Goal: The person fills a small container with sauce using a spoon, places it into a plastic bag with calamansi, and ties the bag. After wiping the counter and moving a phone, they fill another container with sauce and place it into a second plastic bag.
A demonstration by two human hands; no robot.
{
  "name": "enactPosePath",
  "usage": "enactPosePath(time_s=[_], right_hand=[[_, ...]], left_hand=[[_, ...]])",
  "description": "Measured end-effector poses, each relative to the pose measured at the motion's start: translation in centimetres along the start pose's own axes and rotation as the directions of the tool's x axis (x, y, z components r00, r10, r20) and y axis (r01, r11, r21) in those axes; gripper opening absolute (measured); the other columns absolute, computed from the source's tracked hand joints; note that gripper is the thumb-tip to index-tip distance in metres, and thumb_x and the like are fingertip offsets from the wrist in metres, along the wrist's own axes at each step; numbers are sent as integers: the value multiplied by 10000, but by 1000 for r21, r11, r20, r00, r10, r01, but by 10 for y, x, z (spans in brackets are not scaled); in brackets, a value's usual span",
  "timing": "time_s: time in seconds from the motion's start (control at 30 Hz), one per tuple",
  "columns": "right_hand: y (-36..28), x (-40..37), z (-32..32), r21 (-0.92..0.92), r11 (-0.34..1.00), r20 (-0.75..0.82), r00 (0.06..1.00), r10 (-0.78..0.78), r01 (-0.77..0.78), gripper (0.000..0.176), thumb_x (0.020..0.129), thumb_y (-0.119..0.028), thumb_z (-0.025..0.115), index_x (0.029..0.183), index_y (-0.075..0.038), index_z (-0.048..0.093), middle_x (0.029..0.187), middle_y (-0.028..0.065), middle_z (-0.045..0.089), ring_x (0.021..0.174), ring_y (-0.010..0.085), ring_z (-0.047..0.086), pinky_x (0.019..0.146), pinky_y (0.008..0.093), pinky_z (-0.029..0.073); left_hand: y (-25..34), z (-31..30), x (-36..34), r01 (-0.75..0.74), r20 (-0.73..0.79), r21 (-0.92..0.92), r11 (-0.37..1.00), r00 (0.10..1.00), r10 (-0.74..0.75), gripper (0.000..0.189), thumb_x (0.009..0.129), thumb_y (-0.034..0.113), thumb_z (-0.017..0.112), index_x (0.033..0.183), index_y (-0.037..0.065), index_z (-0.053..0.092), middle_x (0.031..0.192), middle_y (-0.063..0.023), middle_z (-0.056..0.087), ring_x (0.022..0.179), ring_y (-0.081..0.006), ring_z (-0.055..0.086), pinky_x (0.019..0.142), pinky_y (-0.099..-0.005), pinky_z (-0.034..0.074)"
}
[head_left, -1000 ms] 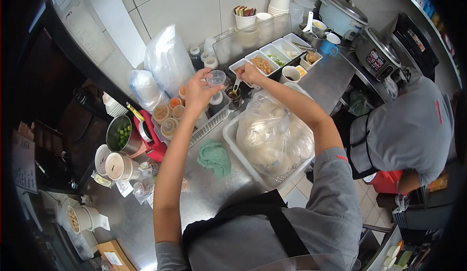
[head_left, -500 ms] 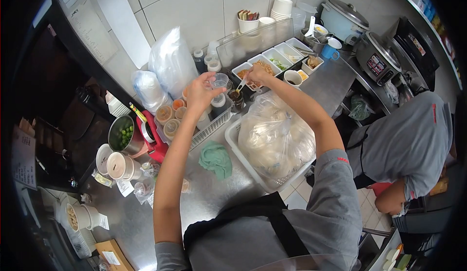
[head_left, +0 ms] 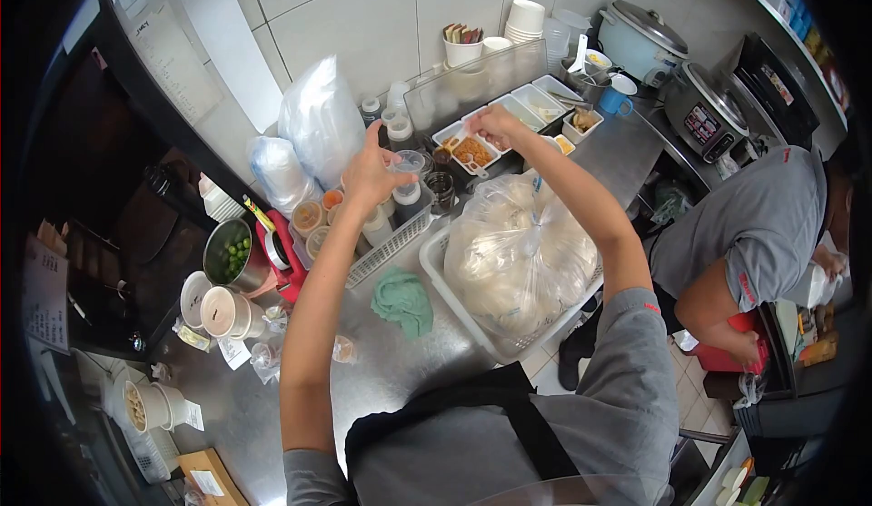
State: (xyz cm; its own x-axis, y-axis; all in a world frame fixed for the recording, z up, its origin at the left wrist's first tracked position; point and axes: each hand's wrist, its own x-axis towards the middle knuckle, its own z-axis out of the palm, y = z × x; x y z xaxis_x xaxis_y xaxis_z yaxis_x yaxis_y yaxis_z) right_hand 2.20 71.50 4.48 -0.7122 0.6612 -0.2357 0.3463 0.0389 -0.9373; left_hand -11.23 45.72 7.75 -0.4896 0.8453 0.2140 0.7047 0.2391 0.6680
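Note:
My left hand (head_left: 371, 177) is closed around a small clear plastic cup (head_left: 409, 163), holding it upright over the basket of bottles. My right hand (head_left: 495, 127) pinches a spoon (head_left: 443, 154), its bowl dark with sauce and just right of the cup. A glass jar (head_left: 440, 188) with dark contents stands below the spoon. Under my right hand is a topping tray (head_left: 472, 152) filled with orange-brown bits. Other white topping tubs (head_left: 543, 102) extend to its right.
A plastic basket (head_left: 391, 250) of bottles and lidded cups sits below my left hand. A large bag (head_left: 518, 252) fills a white crate (head_left: 438, 279). A green cloth (head_left: 402, 300) lies on the steel counter. Another person (head_left: 740, 233) bends at the right.
My right hand has lifted the spoon out of the jar and toward the cup. My left hand has lowered the cup slightly. The other person has bent lower, reaching down.

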Motion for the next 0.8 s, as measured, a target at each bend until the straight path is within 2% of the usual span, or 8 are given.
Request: enactPosePath(time_s=[0.13, 0.27, 0.4, 0.53, 0.63, 0.67, 0.73, 0.8], right_hand=[[-47, -15, -2, 39, 991, -2, 992, -129, 129, 97, 724, -16, 657, 821, -15, 648, 669, 34, 611, 501, 82, 470, 455, 221, 374], [-63, -38, 25, -120, 824, -132, 814, -565, 553, 78, 753, -73, 641, 760, 5, 641, 677, 62, 628, 580, 137, 557, 530, 285, 438], [-70, -100, 55, -448, 460, -83, 477, -875, 766, 91, 782, -50, 628, 849, 12, 629, 739, 80, 607, 623, 176, 571, 576, 291, 456], [-64, -112, 58, -612, -195, 295, -8, -956, 766, 104, 779, -22, 630, 882, -6, 630, 767, 111, 579, 615, 204, 560, 578, 295, 461], [-62, -111, 54, -634, -160, 263, 17, -965, 757, 108, 788, -31, 627, 889, 5, 628, 760, 92, 605, 604, 152, 560, 555, 272, 454], [-62, -110, 53, -570, 158, 82, 247, -966, 807, 101, 788, -35, 621, 877, 11, 627, 753, 89, 613, 611, 150, 569, 566, 275, 453], [-62, -103, 50, -266, 710, -180, 690, -701, 652, 95, 788, -42, 608, 855, 22, 626, 737, 83, 629, 625, 146, 586, 587, 279, 451], [-51, -72, 36, -9, 819, -205, 801, -563, 574, 109, 781, -33, 615, 869, 29, 630, 740, 77, 641, 640, 113, 586, 595, 253, 453]], left_hand=[[14, 1, 3, 23, 8, -5, 1000, 1000, -23, 1099, 532, 207, 831, 1377, 21, 153, 895, -68, 663, 849, -240, 622, 764, -361, 474], [21, 14, 7, 2, -96, -109, 994, 995, -12, 1122, 527, 153, 834, 1370, -2, 110, 874, -112, 659, 817, -281, 630, 743, -357, 485], [25, 18, 7, -4, -194, -142, 990, 981, -24, 1121, 531, 140, 834, 1367, -5, 101, 864, -127, 658, 815, -299, 634, 745, -361, 485], [24, 20, 4, -59, -215, -185, 981, 976, 18, 1120, 541, 135, 831, 1371, -4, 92, 879, -132, 659, 849, -300, 628, 767, -363, 485], [22, 20, 1, -87, -236, -170, 982, 971, 45, 1112, 552, 135, 828, 1373, 1, 91, 896, -133, 658, 878, -299, 622, 784, -370, 484], [21, 19, 1, -89, -231, -167, 982, 972, 48, 1109, 554, 135, 827, 1374, 3, 92, 903, -133, 658, 887, -298, 620, 788, -372, 484], [21, 18, -1, -90, -218, -178, 980, 975, 49, 1107, 556, 135, 827, 1376, 8, 94, 914, -131, 657, 895, -296, 618, 793, -373, 484], [20, 18, -2, -90, -204, -204, 975, 978, 48, 1107, 556, 135, 828, 1377, 13, 95, 921, -128, 657, 895, -295, 618, 795, -372, 484]])
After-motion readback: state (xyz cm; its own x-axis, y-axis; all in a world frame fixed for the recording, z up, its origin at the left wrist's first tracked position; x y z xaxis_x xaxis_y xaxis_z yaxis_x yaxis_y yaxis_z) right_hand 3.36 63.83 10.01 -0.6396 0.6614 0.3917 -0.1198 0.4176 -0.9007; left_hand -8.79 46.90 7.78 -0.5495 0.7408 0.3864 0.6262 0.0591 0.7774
